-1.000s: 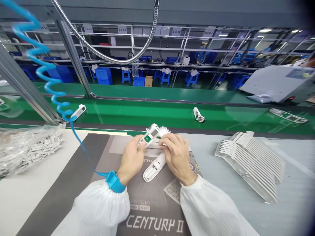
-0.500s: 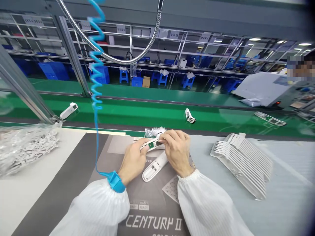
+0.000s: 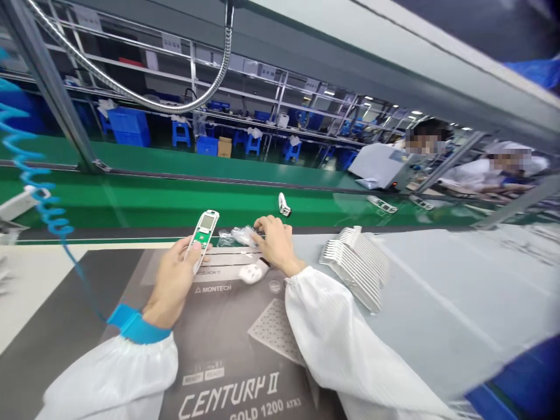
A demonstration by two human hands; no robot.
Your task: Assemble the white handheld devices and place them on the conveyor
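Observation:
My left hand (image 3: 175, 274) is closed on a white handheld device housing (image 3: 205, 236), tilted up, with a green circuit board and small grey display facing me. My right hand (image 3: 276, 242) is raised at the far edge of the work surface, its thumb and fingers apart. Beside its fingertips lies a small heap of clear plastic pieces (image 3: 242, 235). Just below that hand, a white shell part (image 3: 252, 272) with a dark end rests on the printed grey cardboard (image 3: 227, 326); its detail is blurred.
A stack of white ribbed parts (image 3: 356, 265) stands on the right. Beyond the edge runs a green conveyor (image 3: 236, 201) carrying several white devices, one a curved piece (image 3: 284, 204). A blue coiled cord (image 3: 39, 186) hangs left. Other people (image 3: 481, 172) work far right.
My view has swung right. My hands have separated: the left has carried the housing left and turned it upright, while the right has let go and moved beside the clear pieces.

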